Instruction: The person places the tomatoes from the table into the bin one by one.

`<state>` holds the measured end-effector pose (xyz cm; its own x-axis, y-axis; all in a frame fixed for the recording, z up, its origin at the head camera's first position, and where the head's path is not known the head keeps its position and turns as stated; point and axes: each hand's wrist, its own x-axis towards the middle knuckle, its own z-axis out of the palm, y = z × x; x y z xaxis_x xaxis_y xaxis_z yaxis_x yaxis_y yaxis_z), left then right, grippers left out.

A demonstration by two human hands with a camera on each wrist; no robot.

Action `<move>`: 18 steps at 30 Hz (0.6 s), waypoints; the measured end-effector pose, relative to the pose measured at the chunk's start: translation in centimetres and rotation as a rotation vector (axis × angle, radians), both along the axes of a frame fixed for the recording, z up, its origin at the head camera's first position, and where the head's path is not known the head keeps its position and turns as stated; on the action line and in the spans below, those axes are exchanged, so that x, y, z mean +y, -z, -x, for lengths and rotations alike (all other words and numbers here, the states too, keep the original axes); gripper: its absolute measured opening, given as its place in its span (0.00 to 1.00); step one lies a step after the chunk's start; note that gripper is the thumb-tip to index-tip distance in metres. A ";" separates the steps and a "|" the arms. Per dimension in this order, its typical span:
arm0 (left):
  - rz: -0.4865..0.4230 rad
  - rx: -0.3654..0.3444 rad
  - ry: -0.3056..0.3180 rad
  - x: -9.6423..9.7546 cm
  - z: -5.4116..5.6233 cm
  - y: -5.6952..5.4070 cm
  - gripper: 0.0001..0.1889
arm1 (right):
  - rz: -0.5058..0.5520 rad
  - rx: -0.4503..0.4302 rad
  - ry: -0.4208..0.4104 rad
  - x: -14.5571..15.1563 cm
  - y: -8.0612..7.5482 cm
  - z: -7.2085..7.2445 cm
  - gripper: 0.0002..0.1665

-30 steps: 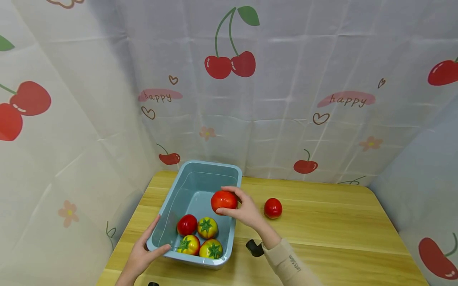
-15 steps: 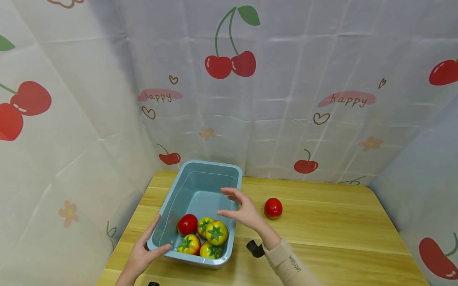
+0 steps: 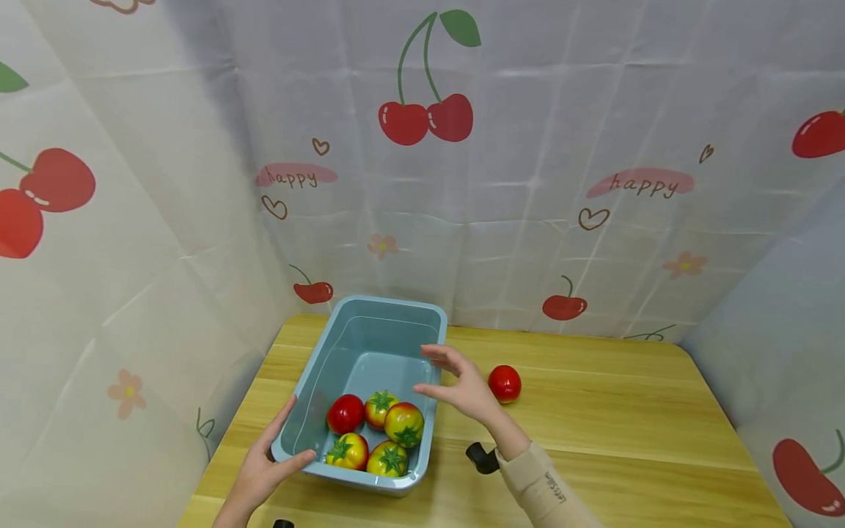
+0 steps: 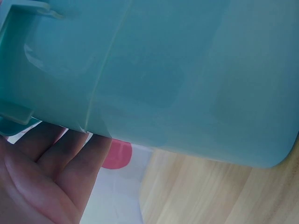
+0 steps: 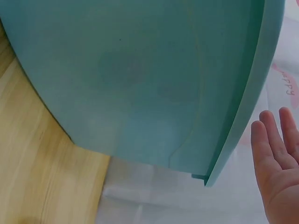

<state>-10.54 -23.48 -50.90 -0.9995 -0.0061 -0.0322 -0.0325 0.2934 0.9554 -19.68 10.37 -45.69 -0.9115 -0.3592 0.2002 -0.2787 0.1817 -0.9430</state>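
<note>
A light-blue plastic bin [image 3: 379, 308] holds several toy tomatoes near its front end. One shows a red face [image 3: 345, 415]; the others, such as the tomato [image 3: 404, 424] at the right, show yellow faces with green leaves. My left hand [image 3: 260, 469] grips the bin's front left corner, thumb on the front rim and fingers along the outer left side. In the left wrist view those fingers [image 4: 77, 158] press against the outer wall. My right hand [image 3: 462, 385] hovers over the right rim, thumb and fingers apart, holding nothing. Just beyond it a red tomato [image 3: 505, 384] lies on the table.
The wooden table [image 3: 614, 433] reaches to a cherry-print curtain [image 3: 515, 220] behind, with curtain on both sides too. A black fitting [image 3: 483, 458] is beside the right wrist. The bin's back end is near the rear curtain.
My right hand has let go of a tomato in the bin and moved back right. The tomato dropped onto the others and rolled to the right wall. My left hand stays put.
</note>
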 end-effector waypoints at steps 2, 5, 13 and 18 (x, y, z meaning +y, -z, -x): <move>-0.006 0.001 0.002 0.0 0.0 0.0 0.44 | 0.001 0.002 0.004 0.3 0.1 0.1 0.36; -0.009 0.005 0.006 0.0 0.0 0.0 0.44 | -0.008 0.006 0.028 0.9 0.6 0.3 0.36; -0.016 0.012 0.009 0.0 0.0 0.1 0.44 | -0.001 0.038 0.106 3.0 1.8 1.0 0.38; -0.027 0.014 0.010 0.0 0.0 0.1 0.44 | 0.006 0.055 0.153 4.4 2.1 1.3 0.35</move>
